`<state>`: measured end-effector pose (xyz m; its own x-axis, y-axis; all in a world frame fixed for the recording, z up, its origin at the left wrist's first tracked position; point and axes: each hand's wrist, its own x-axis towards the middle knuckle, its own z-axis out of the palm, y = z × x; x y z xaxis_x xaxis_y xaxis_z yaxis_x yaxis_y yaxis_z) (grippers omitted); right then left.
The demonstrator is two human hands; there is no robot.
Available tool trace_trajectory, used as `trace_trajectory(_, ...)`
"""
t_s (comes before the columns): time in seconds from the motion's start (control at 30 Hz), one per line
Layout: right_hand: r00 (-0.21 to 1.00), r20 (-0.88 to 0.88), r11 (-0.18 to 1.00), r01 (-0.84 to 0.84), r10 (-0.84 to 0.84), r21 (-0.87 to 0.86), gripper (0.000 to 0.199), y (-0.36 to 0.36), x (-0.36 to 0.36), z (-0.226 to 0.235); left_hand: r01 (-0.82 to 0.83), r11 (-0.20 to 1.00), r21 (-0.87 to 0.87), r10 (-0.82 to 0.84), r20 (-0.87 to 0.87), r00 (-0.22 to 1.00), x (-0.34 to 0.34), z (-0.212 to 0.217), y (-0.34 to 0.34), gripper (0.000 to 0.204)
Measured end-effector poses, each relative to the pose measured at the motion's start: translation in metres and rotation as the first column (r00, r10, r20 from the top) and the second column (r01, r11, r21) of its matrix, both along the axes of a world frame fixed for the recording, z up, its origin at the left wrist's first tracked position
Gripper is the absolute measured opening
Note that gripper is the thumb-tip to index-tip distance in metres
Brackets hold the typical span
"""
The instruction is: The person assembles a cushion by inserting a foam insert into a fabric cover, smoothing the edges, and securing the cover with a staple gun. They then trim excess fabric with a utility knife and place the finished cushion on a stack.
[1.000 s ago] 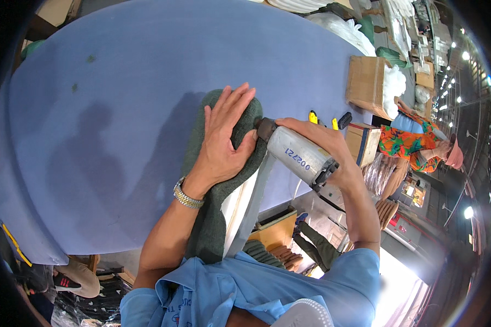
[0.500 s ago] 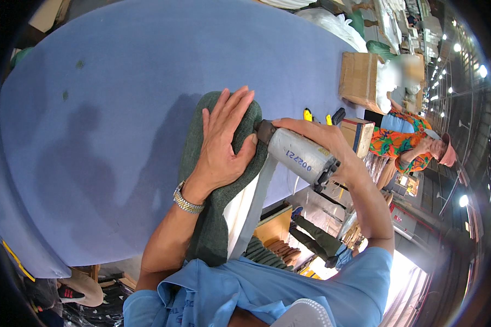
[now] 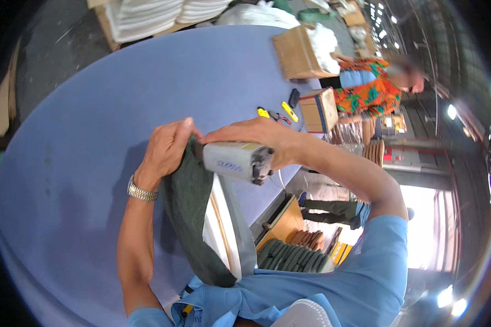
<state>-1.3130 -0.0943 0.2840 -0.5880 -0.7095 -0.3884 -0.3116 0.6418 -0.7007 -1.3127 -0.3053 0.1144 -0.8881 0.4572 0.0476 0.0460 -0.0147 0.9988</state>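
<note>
1. The left hand (image 3: pixel 166 150) is closed over the far end of a green felt pad (image 3: pixel 193 218), pinching it up off the blue table (image 3: pixel 93 109); the pad's near end runs down to the person's chest.
2. The right hand (image 3: pixel 256 136) is wrapped around a grey power tool (image 3: pixel 237 161), just right of the left hand's fingers.
3. Risk: the tool's head sits just beside the left fingertips, so a slip or a jerk of the felt could bring it onto them.
4. Risk: the pad is held at one end only. If the pinch loosens, it could sag or fold and the tool could go off line.
5. Risk: the white board (image 3: pixel 221 229) under the pad stands on edge and could tip off the table's right side.
6. Count: one pad in hand, one tool, one board, two cardboard boxes (image 3: pixel 297 52) on the far right, and a row of green pads (image 3: pixel 292 259) below the table, too close-packed to count.
7. Small yellow and black tools (image 3: pixel 281 111) lie near the boxes, about four.
</note>
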Motion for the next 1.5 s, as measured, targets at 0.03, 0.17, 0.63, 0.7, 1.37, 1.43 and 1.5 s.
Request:
trace_trajectory(0.03,1.0,0.015,1.0,0.018,-0.019,0.017,0.09,-0.001,0.001,0.003,0.022,0.999,-0.038,-0.021,0.022,1.0,-0.004,0.001,0.003,0.056)
trace_trajectory(0.17,0.999,-0.001,0.997,0.039,-0.039,0.06,0.089,0.002,0.004,-0.001,0.005,0.994,-0.105,-0.004,0.009,1.0,-0.007,-0.009,0.013,0.063)
trace_trajectory(0.63,0.998,0.006,0.994,0.057,-0.058,0.09,0.092,-0.023,0.006,-0.003,-0.013,1.0,-0.003,0.013,0.073,0.997,-0.01,-0.008,0.002,0.064)
trace_trajectory(0.7,0.997,-0.042,0.993,0.071,-0.067,0.094,0.089,-0.021,0.011,-0.005,-0.017,0.999,-0.03,0.019,0.073,0.997,-0.01,-0.009,0.004,0.065)
trace_trajectory(1.37,0.783,-0.192,0.775,0.486,-0.591,-0.403,0.072,0.063,0.21,-0.03,-0.421,0.796,-0.435,0.456,-0.024,0.889,0.073,0.021,-0.106,0.056)
trace_trajectory(1.43,0.576,0.125,0.555,0.814,-0.808,-0.17,0.072,0.099,0.239,-0.013,-0.437,0.874,-0.212,0.485,0.337,0.807,0.105,0.02,-0.115,0.06)
trace_trajectory(1.5,0.445,-0.253,0.497,0.844,-0.859,-0.203,0.071,0.163,0.26,-0.051,-0.521,0.85,-0.076,0.493,0.458,0.739,0.117,0.0,-0.126,0.063)
